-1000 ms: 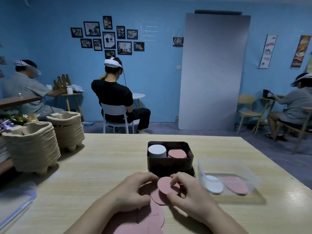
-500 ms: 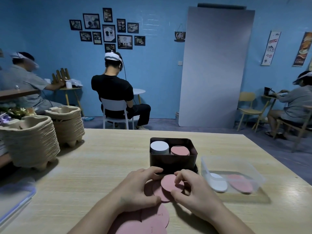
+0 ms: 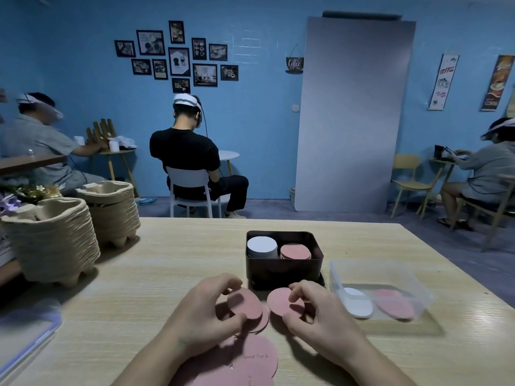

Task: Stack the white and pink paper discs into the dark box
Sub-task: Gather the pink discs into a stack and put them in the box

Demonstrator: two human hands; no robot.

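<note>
While pinching one pink disc (image 3: 278, 300) apiece in left hand (image 3: 203, 313) and right hand (image 3: 317, 319), just short of dark box (image 3: 284, 271), should lift nearer right one forward onto box's pink stack (image 3: 295, 251).

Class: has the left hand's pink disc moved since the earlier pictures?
Yes. The pink disc in the left hand has shifted left, from before the middle of the dark box towards its left corner.

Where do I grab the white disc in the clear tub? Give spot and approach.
Come down through the clear tub's open top; its walls block a side approach. The white disc lies thin and nearly flat by one wall, so set the grip on its edge toward the tub's middle.
</note>
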